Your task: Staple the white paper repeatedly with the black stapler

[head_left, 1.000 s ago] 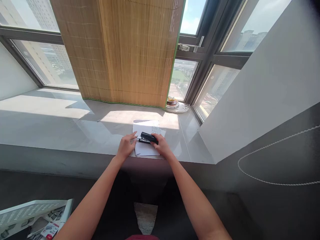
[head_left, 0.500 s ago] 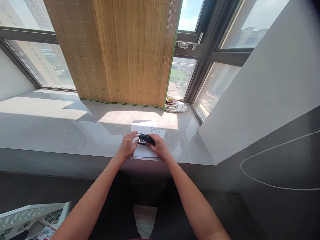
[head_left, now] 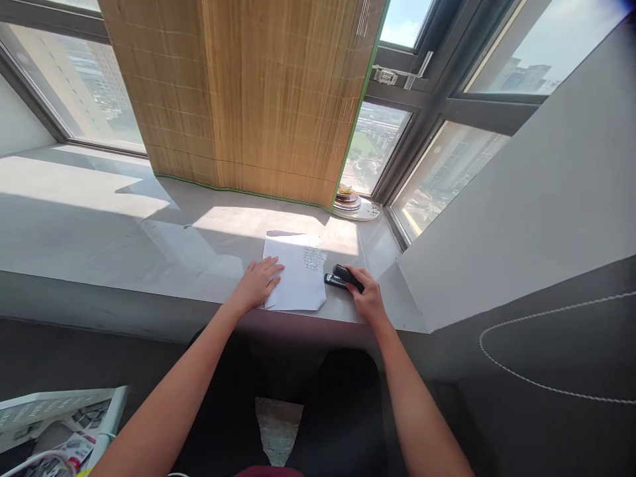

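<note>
White sheets of paper (head_left: pixel 297 285) lie on the window ledge in front of me, with a patch of dark writing near the upper right corner. My left hand (head_left: pixel 259 281) rests flat on their left side, fingers spread. Just past the right edge of the paper, my right hand (head_left: pixel 366 293) is wrapped around a black stapler (head_left: pixel 340 278). The stapler's front end points left, toward the paper, and its jaws are apart. My right palm hides its rear end.
A bamboo blind (head_left: pixel 248 99) hangs before the window. Stacked plates (head_left: pixel 355 207) stand in the ledge's right corner. A white basket (head_left: pixel 112 424) with assorted items is at the lower left. A beaded cord (head_left: pixel 481 344) loops at the right.
My right hand has carried the stapler from over the paper to its right side. My left hand has come off the stapler area and now lies flat on the paper.
</note>
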### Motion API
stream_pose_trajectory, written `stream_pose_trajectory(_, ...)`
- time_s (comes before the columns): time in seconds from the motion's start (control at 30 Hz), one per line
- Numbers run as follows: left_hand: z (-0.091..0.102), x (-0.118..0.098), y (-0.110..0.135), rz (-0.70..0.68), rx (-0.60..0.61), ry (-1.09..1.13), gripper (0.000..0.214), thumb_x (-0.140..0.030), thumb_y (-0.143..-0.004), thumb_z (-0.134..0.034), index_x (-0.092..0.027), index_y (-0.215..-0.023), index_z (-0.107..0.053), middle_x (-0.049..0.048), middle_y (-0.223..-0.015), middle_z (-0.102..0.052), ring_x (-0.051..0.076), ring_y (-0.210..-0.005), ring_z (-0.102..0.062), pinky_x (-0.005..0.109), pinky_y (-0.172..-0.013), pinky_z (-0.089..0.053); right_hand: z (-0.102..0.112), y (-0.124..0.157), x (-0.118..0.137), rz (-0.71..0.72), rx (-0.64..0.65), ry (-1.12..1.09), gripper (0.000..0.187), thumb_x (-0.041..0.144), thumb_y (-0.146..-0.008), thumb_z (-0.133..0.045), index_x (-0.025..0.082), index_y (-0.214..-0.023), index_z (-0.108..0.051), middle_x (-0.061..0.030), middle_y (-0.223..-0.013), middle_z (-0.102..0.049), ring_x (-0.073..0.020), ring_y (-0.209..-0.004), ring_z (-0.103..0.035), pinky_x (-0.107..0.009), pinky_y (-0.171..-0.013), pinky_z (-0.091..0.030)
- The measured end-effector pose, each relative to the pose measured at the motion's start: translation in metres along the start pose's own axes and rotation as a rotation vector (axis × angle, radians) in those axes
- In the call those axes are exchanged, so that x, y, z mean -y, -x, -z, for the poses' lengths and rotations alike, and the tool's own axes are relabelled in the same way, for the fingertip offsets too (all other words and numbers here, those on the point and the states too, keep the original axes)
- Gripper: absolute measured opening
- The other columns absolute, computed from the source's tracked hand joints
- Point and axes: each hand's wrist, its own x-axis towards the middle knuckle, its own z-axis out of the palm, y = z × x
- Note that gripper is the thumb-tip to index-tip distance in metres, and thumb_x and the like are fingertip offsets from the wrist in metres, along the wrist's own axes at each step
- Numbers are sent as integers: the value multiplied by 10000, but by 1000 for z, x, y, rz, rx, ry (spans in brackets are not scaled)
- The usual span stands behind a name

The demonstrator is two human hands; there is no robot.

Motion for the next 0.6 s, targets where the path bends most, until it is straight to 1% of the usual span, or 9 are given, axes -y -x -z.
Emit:
stream_pose_trajectory(0.1,1,-3,1,6,21,10,399,-310,-1039,-467,-281,-1391,-652,82,-1612,-517,331,-1535,-419,631,-1254,-280,-1,-2,1,32,69,-7,488,205,-911,-576,277,-1384,-678,-64,-1237,-699,-285,-1167,-633,-465,-1046,-501)
stream_pose_trajectory(0.17,0,-3,1,6,27,19,391,-299,-1034,-466,-284,-1375,-658,73,-1606,-526,336,-1538,-413,643,-1255,-270,-3,-6,1,59,87,10,490,196,-908,-582,287,-1379,-683,-59,-1233,-702,-284,-1159,-630,-464,-1044,-501)
stream_pose_trajectory(0.23,0,-2,1,4,16,30,383,-298,-1028,-471,-285,-1356,-668,70,-1598,-537,337,-1534,-418,633,-1257,-275,-1,-9,-2,74,73,42,487,190,-900,-589,290,-1366,-691,-58,-1201,-711,-286,-1128,-631,-466,-1025,-508)
stream_pose_trajectory(0.33,1,-1,2,1,4,42,372,-306,-1021,-477,-283,-1333,-678,69,-1588,-549,335,-1530,-423,614,-1258,-288,5,-11,-9,62,17,91,478,199,-893,-601,285,-1352,-700,-60,-1165,-719,-296,-1093,-626,-482,-1010,-507)
stream_pose_trajectory(0.4,1,-1,2,-1,9,41,372,-300,-1022,-469,-279,-1328,-679,71,-1588,-547,339,-1530,-421,623,-1253,-292,7,-13,-13,55,20,87,472,205,-896,-606,286,-1352,-700,-59,-1175,-716,-296,-1099,-626,-486,-1017,-504)
stream_pose_trajectory(0.6,0,-2,2,-10,-25,48,363,-266,-1010,-478,-278,-1299,-697,82,-1560,-574,342,-1508,-449,629,-1245,-306,3,-15,-7,101,183,-27,438,215,-921,-627,300,-1344,-699,-47,-1216,-707,-271,-1134,-648,-445,-1028,-529)
